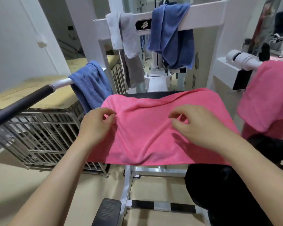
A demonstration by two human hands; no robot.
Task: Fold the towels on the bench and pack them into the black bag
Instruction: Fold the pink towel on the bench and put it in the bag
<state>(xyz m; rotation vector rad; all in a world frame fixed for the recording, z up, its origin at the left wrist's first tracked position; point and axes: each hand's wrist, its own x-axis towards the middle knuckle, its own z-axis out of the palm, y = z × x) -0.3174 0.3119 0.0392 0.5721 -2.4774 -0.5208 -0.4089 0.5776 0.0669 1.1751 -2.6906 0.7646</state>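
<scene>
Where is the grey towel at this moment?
Head view, upper centre: the grey towel hangs over the white crossbeam, between a white towel (left) and a blue towel (right).

Both forearms extended forward, left hand (96, 126) and right hand (198, 128) palms down, each grip pinching pink towel (142, 144).

Pink towel (153, 128) soft matt terry cloth; bench frame (153, 170) glossy white metal.

Open space above the pink towel (153, 136) spread over the bench (153, 95), black-gripped bar (23, 103) and wire cage (47, 136) crowd the left, second pink towel (265, 98) hangs at right, black mass (227, 193) below right, floor (39, 185) open lower left
</scene>
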